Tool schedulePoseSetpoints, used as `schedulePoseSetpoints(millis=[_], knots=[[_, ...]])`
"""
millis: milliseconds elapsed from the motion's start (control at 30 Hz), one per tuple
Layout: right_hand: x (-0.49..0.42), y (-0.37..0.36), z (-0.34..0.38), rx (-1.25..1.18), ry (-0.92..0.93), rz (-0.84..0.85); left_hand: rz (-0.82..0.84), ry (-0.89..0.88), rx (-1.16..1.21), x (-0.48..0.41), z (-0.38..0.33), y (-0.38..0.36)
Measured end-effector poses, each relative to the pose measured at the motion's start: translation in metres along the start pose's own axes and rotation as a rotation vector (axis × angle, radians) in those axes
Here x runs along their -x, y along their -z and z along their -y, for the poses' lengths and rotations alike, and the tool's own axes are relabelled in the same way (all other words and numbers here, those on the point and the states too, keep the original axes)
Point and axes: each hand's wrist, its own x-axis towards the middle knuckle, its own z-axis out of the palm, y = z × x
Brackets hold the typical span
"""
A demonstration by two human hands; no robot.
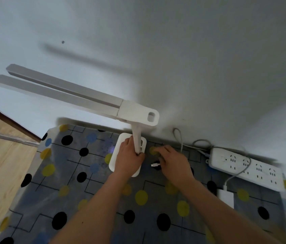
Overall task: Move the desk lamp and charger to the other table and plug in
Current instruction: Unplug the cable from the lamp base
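Note:
A white desk lamp (135, 111) stands on the table with the grey dotted cloth (79, 173), close to the wall. Its two long light bars reach up and left. My left hand (130, 157) is closed around the bottom of the lamp's stem, over the white base (119, 147). My right hand (172, 161) is just right of the base, fingers pinching a small white plug end (155, 164) of a cable. A white charger brick (225, 197) lies on the cloth to the right, with its cable running up toward a white power strip (244, 166).
The power strip lies along the wall at the right, its grey cord looped behind it (179, 138). The wall is right behind the table. Wooden floor (1, 164) shows beyond the table's left edge.

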Motion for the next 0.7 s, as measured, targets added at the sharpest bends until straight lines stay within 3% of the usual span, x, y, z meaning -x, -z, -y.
schedulePoseSetpoints(millis=[267,533,700], knots=[[0.028,0.04,-0.003,-0.082,-0.025,-0.262,-0.188,0.02,-0.015,0.024,-0.02,-0.001],[0.06,0.058,-0.034,-0.097,-0.133,-0.254,-0.503,0.019,-0.036,0.057,-0.055,-0.005],[0.084,0.069,-0.059,-0.095,-0.211,-0.248,-0.576,0.061,-0.079,0.075,-0.063,-0.01]])
